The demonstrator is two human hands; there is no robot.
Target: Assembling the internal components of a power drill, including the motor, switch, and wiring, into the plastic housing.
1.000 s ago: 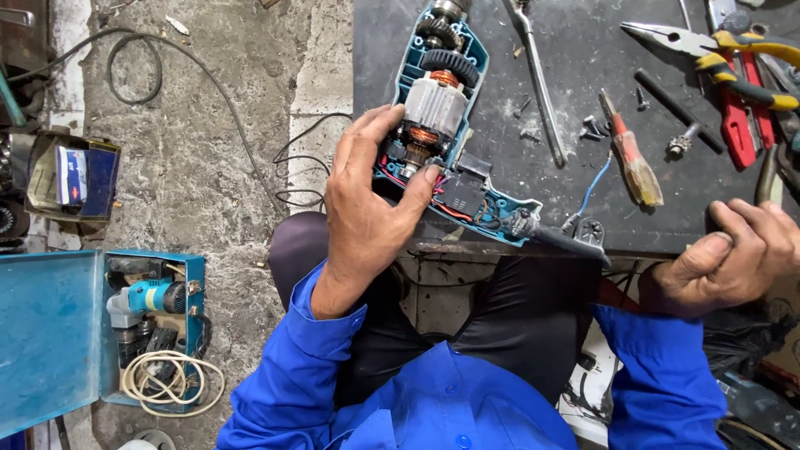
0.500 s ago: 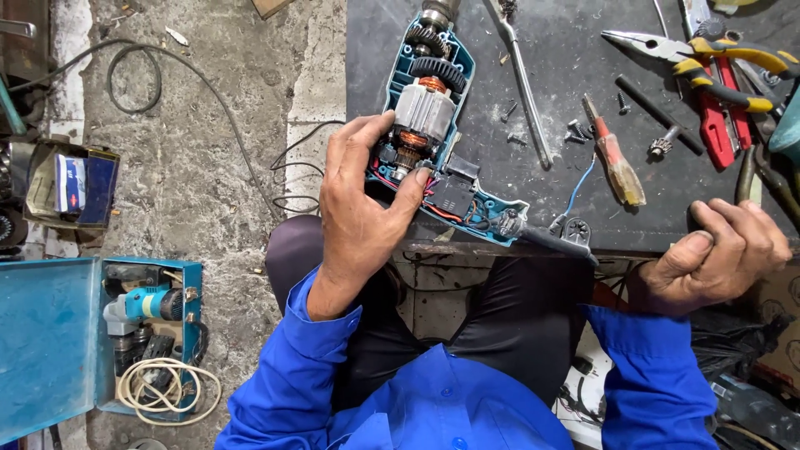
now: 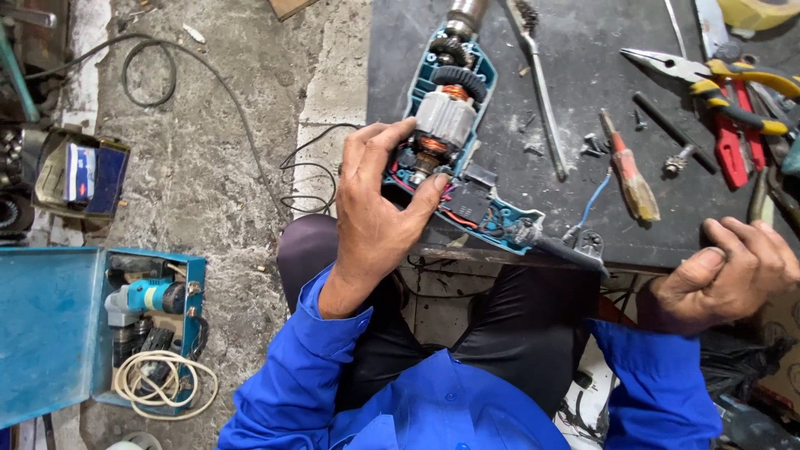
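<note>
**Opened drill pinched by left hand at bench edge**

Left hand [image 3: 379, 208] is spread over the rear of the opened teal drill [image 3: 454, 142]. Fingers are curled along the housing's left wall, thumb is pressed in from the 5 o'clock side near the commutator end of the armature [image 3: 444, 117]. Grip is partly apart, clamped on the drill body, not a full fist.

The drill is laid on the dark bench top [image 3: 575, 192], chuck toward 12 o'clock, handle and cord end toward 4 o'clock at the bench's near edge. Half the shell is off; windings and red wiring are exposed.

Right hand [image 3: 729, 271] is held at the bench's near edge, at 4 o'clock from the drill and well apart from it. Fingers are curled together into a loose fist; whether anything is held inside cannot be told.

On the bench at 3 o'clock from the drill: an orange-handled screwdriver [image 3: 629, 171], yellow-handled pliers [image 3: 708, 71], a long metal rod [image 3: 542, 100]. On the floor at 8 o'clock: an open blue tool case [image 3: 50, 329] containing a second teal power tool [image 3: 146, 297] and a coiled cord [image 3: 162, 383].
</note>
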